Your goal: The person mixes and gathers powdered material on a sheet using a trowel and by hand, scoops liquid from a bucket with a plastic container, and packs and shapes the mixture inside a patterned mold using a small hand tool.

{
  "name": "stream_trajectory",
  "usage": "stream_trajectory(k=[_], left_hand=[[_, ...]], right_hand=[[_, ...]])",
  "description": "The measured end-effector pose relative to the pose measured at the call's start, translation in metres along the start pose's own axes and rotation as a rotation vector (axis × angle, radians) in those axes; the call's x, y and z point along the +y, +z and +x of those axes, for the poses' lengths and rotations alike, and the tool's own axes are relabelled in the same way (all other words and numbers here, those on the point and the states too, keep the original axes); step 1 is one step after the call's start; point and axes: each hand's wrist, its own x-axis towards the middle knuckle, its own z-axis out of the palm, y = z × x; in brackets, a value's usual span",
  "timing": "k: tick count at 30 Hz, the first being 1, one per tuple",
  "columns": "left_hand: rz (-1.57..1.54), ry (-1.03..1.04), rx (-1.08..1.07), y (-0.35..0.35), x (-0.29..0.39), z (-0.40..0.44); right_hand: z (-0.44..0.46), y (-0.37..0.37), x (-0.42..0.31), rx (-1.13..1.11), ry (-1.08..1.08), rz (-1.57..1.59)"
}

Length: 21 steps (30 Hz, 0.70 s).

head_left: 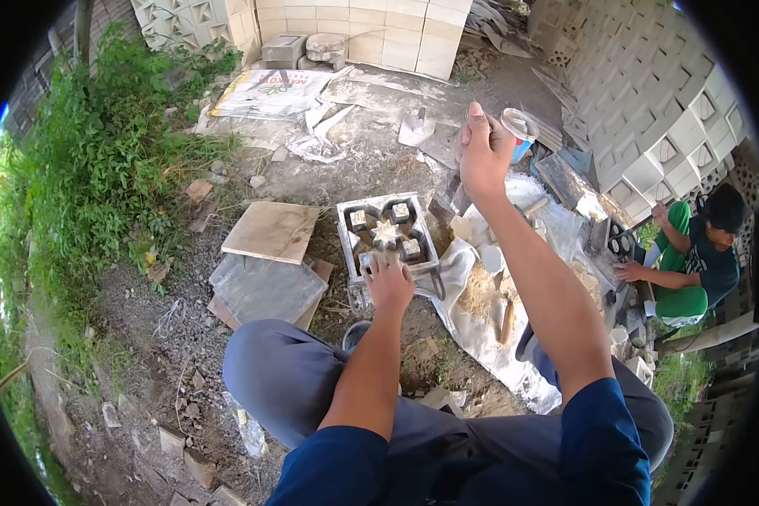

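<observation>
A square metal mould (pixel 346 232) with a star-shaped centre and several pale-topped blocks inside stands on the ground before me. My left hand (pixel 388 282) rests on its near edge, fingers spread, holding nothing that shows. Raised to the right of the mould, my right hand (pixel 484 156) is closed, thumb pressed to the fingers; what it holds, if anything, is hidden. Just beyond that hand is a clear-rimmed cup or container (pixel 520 125) with blue and red on it.
Flat tiles (pixel 271 231) lie left of the mould. A pale sheet (pixel 514 371) with sandy powder and a brown stick spreads to the right. A co-worker (pixel 700 253) crouches at far right. A trowel (pixel 417 126), printed sack (pixel 274 93) and concrete blocks (pixel 284 51) lie farther back.
</observation>
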Motion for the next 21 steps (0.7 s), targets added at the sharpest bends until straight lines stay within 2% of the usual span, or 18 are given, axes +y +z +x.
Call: stream_trajectory(k=[3,6,15,17,18,20,21], left_hand=[[0.028,-0.047,0.02,-0.003,-0.009,-0.008],[0.066,-0.08,0.08,-0.006,-0.021,-0.01],[-0.041,-0.198,0.109,-0.022,-0.041,-0.006],[-0.085,-0.184,0.239,-0.012,-0.045,0.004],[-0.08,-0.185,0.233,-0.013,-0.046,0.011],[-0.164,-0.163,0.4,-0.013,-0.047,0.028],[-0.163,-0.172,0.393,-0.011,-0.05,0.037]], right_hand=[[-0.003,0.013,-0.003,-0.048,0.056,0.007],[0.0,0.028,0.0,-0.08,-0.016,0.012],[0.003,0.055,0.047,-0.104,0.132,0.172],[0.004,0.055,0.06,-0.092,0.151,0.235],[0.004,0.056,0.062,-0.088,0.158,0.235],[0.004,0.056,0.068,-0.121,0.195,0.301],[0.005,0.057,0.072,-0.122,0.205,0.297]])
